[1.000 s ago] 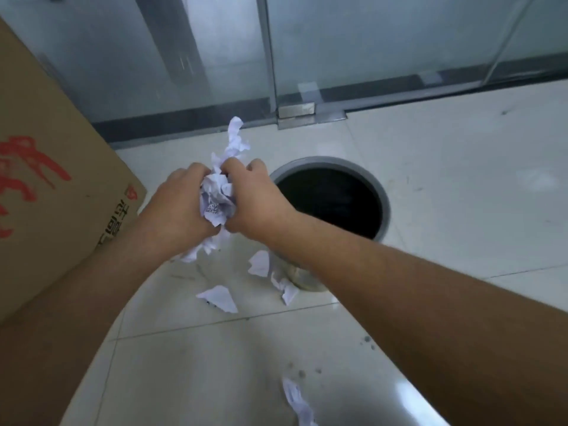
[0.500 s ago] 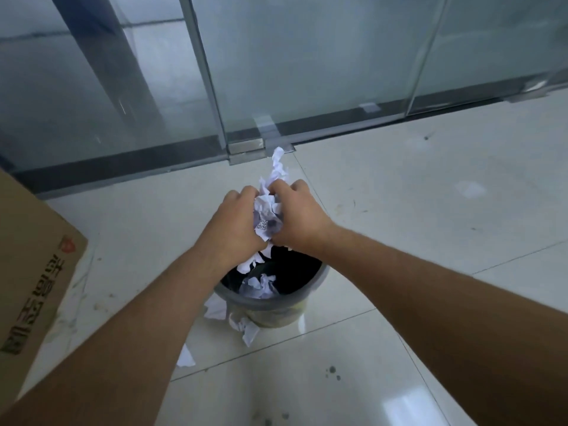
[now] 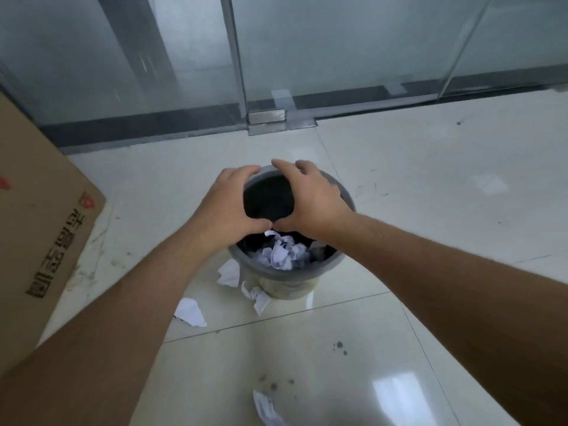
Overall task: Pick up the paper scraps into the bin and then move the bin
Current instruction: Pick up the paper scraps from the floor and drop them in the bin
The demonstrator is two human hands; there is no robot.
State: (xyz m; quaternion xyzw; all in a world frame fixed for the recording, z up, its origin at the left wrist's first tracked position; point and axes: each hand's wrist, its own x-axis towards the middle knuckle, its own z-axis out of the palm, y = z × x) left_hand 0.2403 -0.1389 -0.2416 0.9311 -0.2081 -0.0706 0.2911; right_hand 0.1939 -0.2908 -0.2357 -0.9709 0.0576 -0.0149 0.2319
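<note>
Both hands, the left hand (image 3: 229,207) and right hand (image 3: 310,200), hang spread and empty over the round grey plastic bin (image 3: 284,273) on the pale tiled floor (image 3: 415,210). Crumpled white paper scraps (image 3: 284,253) fill its dark inside. Three more white scraps (image 3: 190,312) lie just near-left of it, another (image 3: 267,408) nearer.

Tiled floor (image 3: 399,186) bears bin (image 3: 285,273), paper scraps (image 3: 190,312), cardboard box (image 3: 40,229).

Soft, even daylight — a bright glare patch on the glossy floor (image 3: 399,398), wide-angle bending at edges.
</note>
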